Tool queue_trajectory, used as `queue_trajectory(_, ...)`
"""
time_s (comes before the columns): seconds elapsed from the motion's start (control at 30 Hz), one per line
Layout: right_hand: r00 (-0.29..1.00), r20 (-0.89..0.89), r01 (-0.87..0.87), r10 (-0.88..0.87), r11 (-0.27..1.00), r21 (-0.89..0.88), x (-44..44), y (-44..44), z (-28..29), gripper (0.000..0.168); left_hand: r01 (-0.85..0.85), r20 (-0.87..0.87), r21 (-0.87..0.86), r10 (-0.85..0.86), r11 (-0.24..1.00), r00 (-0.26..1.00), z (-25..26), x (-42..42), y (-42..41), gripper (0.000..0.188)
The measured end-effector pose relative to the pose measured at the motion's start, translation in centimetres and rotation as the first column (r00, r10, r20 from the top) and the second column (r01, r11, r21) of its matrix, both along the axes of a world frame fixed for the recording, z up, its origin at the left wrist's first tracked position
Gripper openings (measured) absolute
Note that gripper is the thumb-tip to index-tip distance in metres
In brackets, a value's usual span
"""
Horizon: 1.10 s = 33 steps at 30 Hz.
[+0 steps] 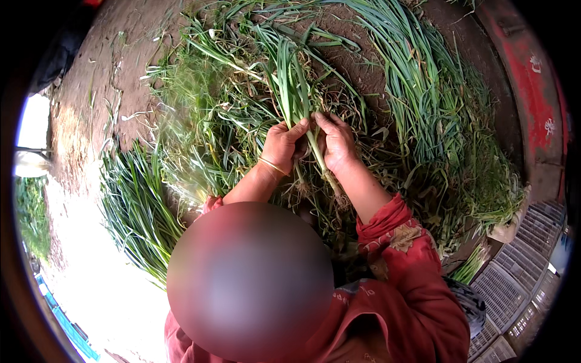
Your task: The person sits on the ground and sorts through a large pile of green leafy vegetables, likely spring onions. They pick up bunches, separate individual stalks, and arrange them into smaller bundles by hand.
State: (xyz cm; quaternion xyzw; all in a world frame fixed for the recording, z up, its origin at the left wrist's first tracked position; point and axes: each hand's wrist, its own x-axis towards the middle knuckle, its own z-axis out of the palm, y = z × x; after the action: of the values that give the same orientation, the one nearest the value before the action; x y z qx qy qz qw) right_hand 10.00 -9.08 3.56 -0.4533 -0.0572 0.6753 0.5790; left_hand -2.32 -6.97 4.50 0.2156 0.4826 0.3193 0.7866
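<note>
Green garlic or leek-like stalks [284, 86] are held upright in the picture between my two hands, their leaves pointing away from me. My left hand [280, 144] grips the stalks with its thumb across them. Beside it, my right hand [337, 140] has its thumb and fingers closed around a thick pale stem [316, 152], whose rooted end hangs towards me. Another rooted end [302, 185] dangles below my left hand. Under both hands lies a heap of loose leaves, stems and roots [245, 113].
A long pile of green stalks [417, 86] curves along the right. Another bundle [136, 204] lies at the left on the dirt floor [131, 77]. Plastic crates [504, 286] stand at the lower right, near a small bunch of stalks [472, 265]. A red-painted beam [529, 90] runs along the right edge.
</note>
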Motion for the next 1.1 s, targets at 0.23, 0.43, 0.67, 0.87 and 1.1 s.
queue_trajectory(0.23,0.974,-0.223,-0.027,0.046,0.996,0.089,0.7,-5.6,3.4,0.018,-0.257,0.012,0.005,0.257,0.966,0.966,-2.2,-3.7,4.8,0.014)
queue_trajectory(0.43,0.748,0.155,-0.620,0.646,0.762,-0.186,8.3,-14.2,5.3,0.022,-0.345,0.004,0.066,0.345,0.936,0.939,-2.3,-4.9,7.6,0.022)
queue_trajectory(0.67,0.558,0.593,-0.677,0.581,0.731,-0.078,5.9,-6.6,5.9,0.068,-0.300,0.107,-0.012,0.300,0.954,0.948,-0.6,-3.6,7.1,0.022)
queue_trajectory(0.87,0.863,0.237,-0.487,0.445,0.858,0.164,-1.0,-2.6,2.4,0.071,-0.266,0.418,-0.157,0.308,0.951,0.854,0.4,-2.2,5.2,0.029)
queue_trajectory(1.1,0.762,0.192,-0.629,0.618,0.777,-0.004,-1.2,-5.2,5.1,0.013,-0.213,0.471,-0.287,0.331,0.934,0.818,2.7,-4.5,5.2,0.028)
